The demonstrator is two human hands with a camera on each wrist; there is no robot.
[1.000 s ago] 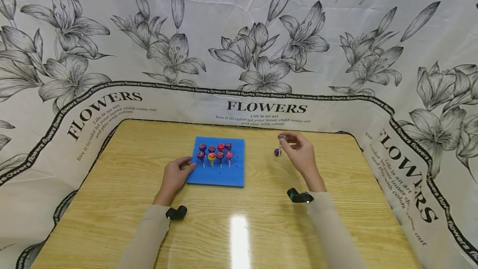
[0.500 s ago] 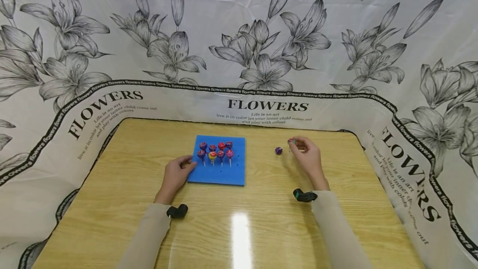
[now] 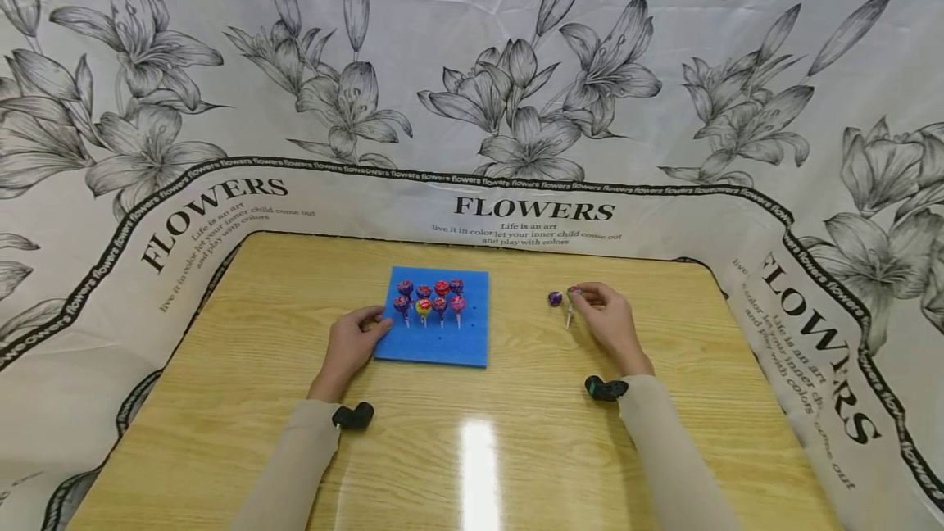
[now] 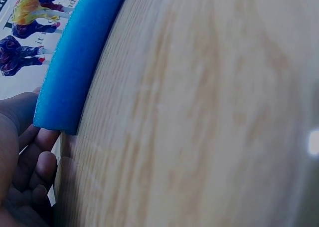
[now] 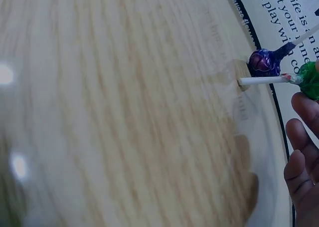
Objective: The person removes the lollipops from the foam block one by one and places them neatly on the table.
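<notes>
Sleeves [image 3: 283,465]: I have two pale ones reaching in from the bottom of my head view.
Wrist cameras [image 3: 354,416]: small and black, one beside each cuff.
Surface [image 3: 413,433]: light wood grain, with a bright reflection between the two arms.
Left hand [image 3: 357,342]: at the left side of the blue foam [image 3: 428,351]; thumb and fingers hold that edge, and my left wrist view shows them at its corner.
Foam position: flat on the surface, left of centre, a few small holes showing in front of and to the right of its candies.
Lollipops [image 3: 439,306]: eight stand upright in the foam, sticks down, in two rows of four; I count a yellow and a pink one in the nearer row, a red one behind, the others mostly dark purple.
Right hand [image 3: 606,322]: well to the right of the foam, fingers pinching the green lollipop [image 5: 310,82] by its wrapped head.
Green lollipop's stick: white, angled downward; I can't tell whether its tip touches the surface.
Purple lollipop [image 3: 555,298]: on the surface, just left of the pinched one.
Cloth [image 3: 531,146]: white, beyond the far edge, with printed lilies and "FLOWERS" lettering.
</notes>
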